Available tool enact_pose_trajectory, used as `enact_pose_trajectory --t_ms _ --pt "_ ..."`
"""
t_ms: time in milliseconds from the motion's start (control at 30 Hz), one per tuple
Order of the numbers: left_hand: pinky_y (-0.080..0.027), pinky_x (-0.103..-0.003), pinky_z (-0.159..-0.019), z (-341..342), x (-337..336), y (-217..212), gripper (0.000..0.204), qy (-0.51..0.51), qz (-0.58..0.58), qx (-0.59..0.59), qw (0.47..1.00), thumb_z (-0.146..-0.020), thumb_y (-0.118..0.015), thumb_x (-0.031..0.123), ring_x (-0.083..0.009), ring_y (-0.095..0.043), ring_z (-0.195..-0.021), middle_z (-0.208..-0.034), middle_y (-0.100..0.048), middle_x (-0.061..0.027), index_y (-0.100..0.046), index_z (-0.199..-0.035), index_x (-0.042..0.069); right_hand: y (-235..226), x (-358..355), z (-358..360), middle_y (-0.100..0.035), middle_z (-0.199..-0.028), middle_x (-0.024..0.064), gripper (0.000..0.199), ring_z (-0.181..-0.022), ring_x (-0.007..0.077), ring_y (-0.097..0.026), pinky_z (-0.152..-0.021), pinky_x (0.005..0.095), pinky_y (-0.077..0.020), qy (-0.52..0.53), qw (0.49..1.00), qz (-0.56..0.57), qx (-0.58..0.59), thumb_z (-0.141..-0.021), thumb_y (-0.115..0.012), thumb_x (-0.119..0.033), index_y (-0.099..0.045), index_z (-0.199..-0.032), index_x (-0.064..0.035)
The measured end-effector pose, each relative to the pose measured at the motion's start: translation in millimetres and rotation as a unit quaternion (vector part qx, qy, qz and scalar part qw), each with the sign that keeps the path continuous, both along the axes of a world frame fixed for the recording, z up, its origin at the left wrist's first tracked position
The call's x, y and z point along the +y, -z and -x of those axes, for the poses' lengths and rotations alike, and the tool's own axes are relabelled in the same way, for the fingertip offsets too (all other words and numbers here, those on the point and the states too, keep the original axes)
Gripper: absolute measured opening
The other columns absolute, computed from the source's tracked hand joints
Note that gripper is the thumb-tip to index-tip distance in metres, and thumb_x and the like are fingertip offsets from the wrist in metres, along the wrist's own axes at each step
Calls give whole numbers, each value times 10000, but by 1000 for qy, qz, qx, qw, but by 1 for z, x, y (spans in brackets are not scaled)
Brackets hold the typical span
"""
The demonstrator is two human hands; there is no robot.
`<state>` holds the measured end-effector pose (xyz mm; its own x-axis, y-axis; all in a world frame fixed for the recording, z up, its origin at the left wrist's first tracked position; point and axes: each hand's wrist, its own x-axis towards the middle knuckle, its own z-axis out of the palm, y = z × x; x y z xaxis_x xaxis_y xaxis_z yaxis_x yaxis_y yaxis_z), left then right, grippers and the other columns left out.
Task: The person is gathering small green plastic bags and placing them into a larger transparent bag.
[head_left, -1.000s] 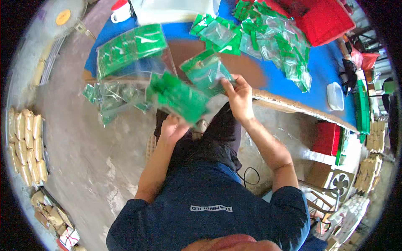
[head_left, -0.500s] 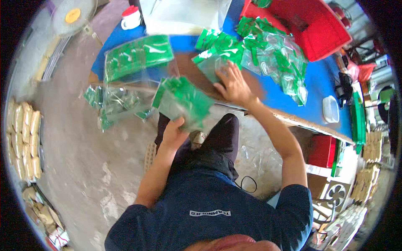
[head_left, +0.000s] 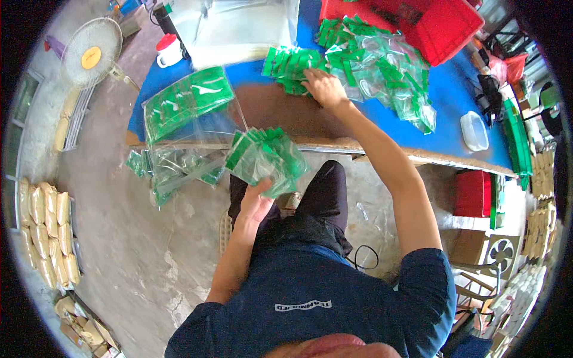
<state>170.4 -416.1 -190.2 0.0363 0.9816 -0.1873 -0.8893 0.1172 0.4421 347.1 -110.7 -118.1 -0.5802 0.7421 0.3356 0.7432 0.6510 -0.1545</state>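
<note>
Above the lap (head_left: 292,230), holds fanned green-and-clear plastic bags (head_left: 262,158) clamped in left hand (head_left: 256,201) and, on blue table (head_left: 453,89), touches overlapping green-topped bags (head_left: 289,62) with right hand (head_left: 327,89), cannot tell whether pinching any.

You get bright, even light, source out of view. Glare whitens clear plastic (head_left: 245,30) at far side; white streaks cross green bag (head_left: 190,102) at left, pale sheen on packets (head_left: 265,156) in your left hand (head_left: 255,206). Shadow under table (head_left: 444,140) at right. Fisheye bends table edge, rim black; grain on your shirt (head_left: 358,283).
</note>
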Motion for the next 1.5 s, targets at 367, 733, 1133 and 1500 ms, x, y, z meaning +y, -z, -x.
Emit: enact_pose_trajectory --t_ms 367,733,1133,1500 --pt "-433 -438 -1041 10 10 -42 519 20 -25 41 999 -885 -623 35 -262 -546 -1221 -1296 -570 -93 -452 -1375 35 -65 -82 -6 -652 -784 37 199 -718 123 -581 -639 281 -451 85 817 138 553 -982 -581 -184 -638 -957 5" --pt "-393 -445 -1086 -10 21 -54 617 2 9 54 998 -941 -643 350 -256 -501 -1285 -1428 -500 -70 -399 -1441 84 -48 -195 20 -650 -898 207 218 -833 414 -631 -748 441 -518 -53 954 103 278 -889 -670 -181 -638 -997 6" --pt "-442 -465 -1050 40 -23 -9 678 -46 -39 29 998 -809 -721 47 -295 -539 -1230 -1315 -560 -86 -411 -1412 74 -17 -151 -21 -496 -1333 223 684 -1278 396 -448 -1068 521 -362 -141 990 3 25 -833 -718 -420 -502 -1365 -47" --pt "-472 -466 -1011 26 -5 -18 646 -24 -89 -22 996 -783 -797 120 -267 -567 -1190 -1271 -592 -75 -483 -1343 52 -65 -177 10 -677 -773 150 306 -673 239 -647 -656 374 -547 -26 834 475 281 -943 -644 -307 -701 -970 -7"
